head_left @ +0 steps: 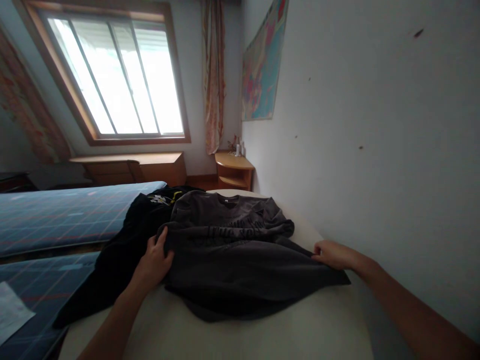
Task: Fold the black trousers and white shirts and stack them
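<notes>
A dark grey T-shirt (240, 270) with black lettering lies on a cream-coloured surface (292, 340), its neckline away from me and its hem towards me. The cloth has a fold across the lettering, and the hem side looks slightly raised. At the shirt's left edge, my left hand (153, 260) grips the fabric between thumb and fingers. My right hand (332, 255) pinches the right side near the hem corner. Left of the shirt, partly behind my left forearm, is a black garment (123, 250) with a white and yellow print.
Blue plaid mattresses (67, 215) lie to the left, with a white sheet (13, 310) on the nearer one. A white wall (375, 190) bounds the right side. Beyond stand a wooden desk (161, 162) and a corner shelf (234, 161).
</notes>
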`<state>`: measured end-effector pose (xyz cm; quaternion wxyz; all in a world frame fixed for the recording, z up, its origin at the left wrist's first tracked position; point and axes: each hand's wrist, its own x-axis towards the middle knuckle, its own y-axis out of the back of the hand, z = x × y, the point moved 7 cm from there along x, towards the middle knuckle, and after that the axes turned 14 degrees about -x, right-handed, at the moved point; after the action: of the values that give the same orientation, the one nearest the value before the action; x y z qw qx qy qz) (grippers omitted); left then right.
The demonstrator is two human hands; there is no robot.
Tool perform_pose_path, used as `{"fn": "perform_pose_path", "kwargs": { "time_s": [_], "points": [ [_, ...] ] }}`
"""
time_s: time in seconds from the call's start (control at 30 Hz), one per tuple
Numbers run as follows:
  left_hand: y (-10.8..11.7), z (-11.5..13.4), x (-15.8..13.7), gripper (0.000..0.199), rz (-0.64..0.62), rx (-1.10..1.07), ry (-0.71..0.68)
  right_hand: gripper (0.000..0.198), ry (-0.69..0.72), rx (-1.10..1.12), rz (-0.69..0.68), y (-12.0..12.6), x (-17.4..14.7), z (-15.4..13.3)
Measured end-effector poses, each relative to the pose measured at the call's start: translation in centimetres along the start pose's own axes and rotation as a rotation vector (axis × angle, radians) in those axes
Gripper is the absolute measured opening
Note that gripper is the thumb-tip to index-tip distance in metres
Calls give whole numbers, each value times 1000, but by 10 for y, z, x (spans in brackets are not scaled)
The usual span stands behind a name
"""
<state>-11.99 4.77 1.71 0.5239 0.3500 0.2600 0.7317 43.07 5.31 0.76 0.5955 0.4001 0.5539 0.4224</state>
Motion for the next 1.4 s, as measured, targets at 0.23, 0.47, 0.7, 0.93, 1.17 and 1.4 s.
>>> {"fn": "perform_pose_path", "kwargs": {
  "time_s": [0.23, 0.47, 0.7, 0.93, 1.17, 1.4],
  "points": [
    [-1, 9, -2, 75, 31, -74, -100, 40, -37, 168, 174, 16, 5, -28],
    [1, -1, 10, 79, 87, -244, -224, 29, 40, 26, 130, 17, -5, -26],
    [23, -4, 22, 72, 233, -270, -211, 27, -138, -127, -9, 18, -15, 6],
    [18, -6, 13, 70, 187, -255, -63, 36, -66, -1, 131, 28, 1, -38],
    [23, 1, 10, 60, 185, -279, -85, 34, -17, 80, 359, 32, 19, -50],
    [30, -12, 25, 54, 277, -337, -26, 34, -312, 138, 604, 50, 25, -7]
  ]
}}
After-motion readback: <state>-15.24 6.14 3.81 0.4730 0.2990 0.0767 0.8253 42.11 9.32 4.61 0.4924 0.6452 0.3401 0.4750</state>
